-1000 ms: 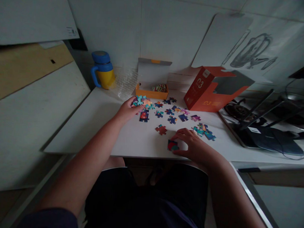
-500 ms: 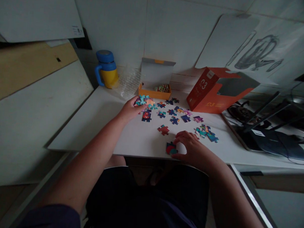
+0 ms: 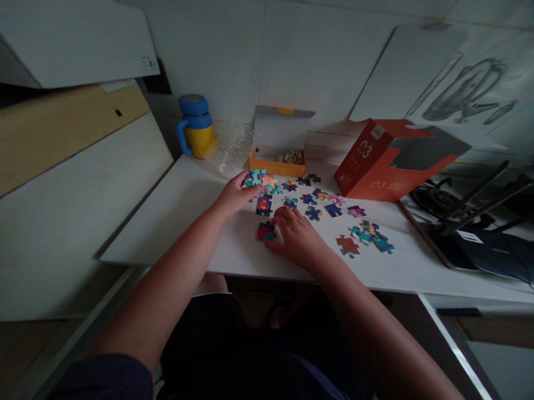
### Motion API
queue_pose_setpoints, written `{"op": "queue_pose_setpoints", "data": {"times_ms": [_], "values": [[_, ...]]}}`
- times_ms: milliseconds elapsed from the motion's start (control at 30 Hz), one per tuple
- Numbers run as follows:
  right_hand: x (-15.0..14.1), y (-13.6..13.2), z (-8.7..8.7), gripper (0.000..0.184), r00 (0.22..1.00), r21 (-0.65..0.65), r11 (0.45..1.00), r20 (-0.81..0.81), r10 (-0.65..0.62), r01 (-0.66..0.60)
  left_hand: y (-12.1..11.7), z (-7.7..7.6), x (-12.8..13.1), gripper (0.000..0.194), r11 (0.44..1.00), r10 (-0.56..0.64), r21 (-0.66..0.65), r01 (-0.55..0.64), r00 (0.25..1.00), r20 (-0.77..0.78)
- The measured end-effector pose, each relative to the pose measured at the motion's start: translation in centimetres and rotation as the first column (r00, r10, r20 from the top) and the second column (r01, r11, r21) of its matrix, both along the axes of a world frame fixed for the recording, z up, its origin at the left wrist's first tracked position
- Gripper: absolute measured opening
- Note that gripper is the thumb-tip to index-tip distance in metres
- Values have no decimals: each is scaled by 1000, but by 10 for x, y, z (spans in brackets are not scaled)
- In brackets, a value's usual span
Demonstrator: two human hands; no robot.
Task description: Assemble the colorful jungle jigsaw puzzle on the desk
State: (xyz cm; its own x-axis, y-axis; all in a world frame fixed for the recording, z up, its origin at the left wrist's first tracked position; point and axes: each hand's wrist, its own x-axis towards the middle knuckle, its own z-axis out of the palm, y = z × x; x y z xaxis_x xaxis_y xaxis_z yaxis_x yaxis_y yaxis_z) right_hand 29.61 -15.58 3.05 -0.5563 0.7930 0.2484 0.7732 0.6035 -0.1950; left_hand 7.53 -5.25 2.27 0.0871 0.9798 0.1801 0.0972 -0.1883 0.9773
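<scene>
- Several puzzle pieces lie loose on the white table, spread between your hands and the two boxes.
- Your left hand grips a stack of colourful pieces, thumb over the near side; its fingers underneath are mostly hidden.
- Your right hand pinches the dark piece with a red curve between thumb and curled fingertips, low over the table near its front edge.
- Just beyond that piece lies the red-faced piece, close to your left hand.
- Behind the pieces, the open yellow box stands against the wall; bubble wrap and the blue and yellow flask bound the back left.
- On the right, the orange box and the black device with antennas take up the back and side.
- Compared with a moment ago, your right hand is further left, bringing the dark piece below the red-faced one.
- The red-brown piece, earlier left of your right hand, now sits right of it, beside the teal cluster.
- Your left hand keeps its grip.
</scene>
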Motion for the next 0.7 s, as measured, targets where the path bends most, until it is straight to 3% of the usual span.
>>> {"op": "queue_pose_setpoints", "data": {"times_ms": [233,433,700], "values": [[-19,32,-4,40,999,12,1000,33,-29,29,2,-4,-2,45,1000,7,5,-8,1000,18],[-12,37,-16,40,1000,-19,1000,-15,12,-12,4,-6,-3,41,1000,-4,21,4,1000,-3],[-10,34,-16,40,999,-27,1000,-48,5,-6,5,-6,-3,43,1000,-19,4,19,1000,-2]]}}
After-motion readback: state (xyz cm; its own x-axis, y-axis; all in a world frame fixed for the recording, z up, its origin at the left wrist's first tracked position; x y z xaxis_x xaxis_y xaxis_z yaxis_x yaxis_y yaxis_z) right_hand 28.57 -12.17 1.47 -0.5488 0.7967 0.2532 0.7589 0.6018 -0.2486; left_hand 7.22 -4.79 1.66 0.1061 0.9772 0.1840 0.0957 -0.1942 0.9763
